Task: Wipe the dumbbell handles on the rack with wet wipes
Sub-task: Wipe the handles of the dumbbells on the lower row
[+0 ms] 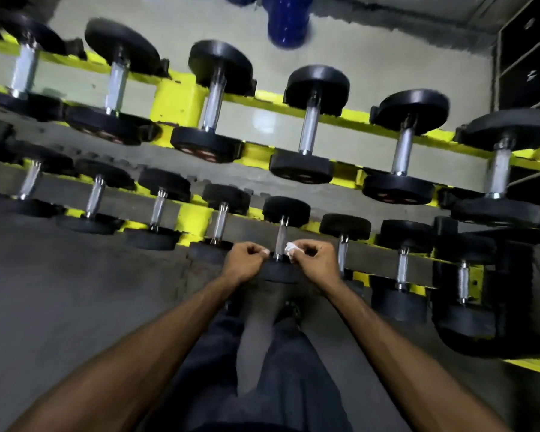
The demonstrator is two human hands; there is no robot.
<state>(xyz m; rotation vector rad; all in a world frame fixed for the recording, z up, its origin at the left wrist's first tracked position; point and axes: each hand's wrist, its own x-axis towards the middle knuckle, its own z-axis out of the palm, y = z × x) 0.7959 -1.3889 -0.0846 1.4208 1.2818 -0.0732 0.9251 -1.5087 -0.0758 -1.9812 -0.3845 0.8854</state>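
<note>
The right hand (315,260) pinches a crumpled wet wipe (291,249) in curled fingers, just beside a dumbbell handle (281,236) on the lower row of the yellow rack (194,217). The left hand (243,260) has its fingers curled tight; what they hold I cannot tell.

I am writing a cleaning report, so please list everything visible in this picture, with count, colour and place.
upper dumbbells: six in view, black ends, silver handles, far tier
lower dumbbells: at least eight, black ends, silver handles, near tier
rack: one, yellow, two tiers, across the picture
wet wipe: one, white, crumpled, beside a middle lower handle
blue object: one, blurred, top edge beyond the rack
shelving: one, black, far right
floor: grey, under everything
legs: two, dark trousers, bottom centre
left hand: fingers curled, left of that handle; white bit at fingertips, unclear
right hand: fingers pinch the wet wipe
</note>
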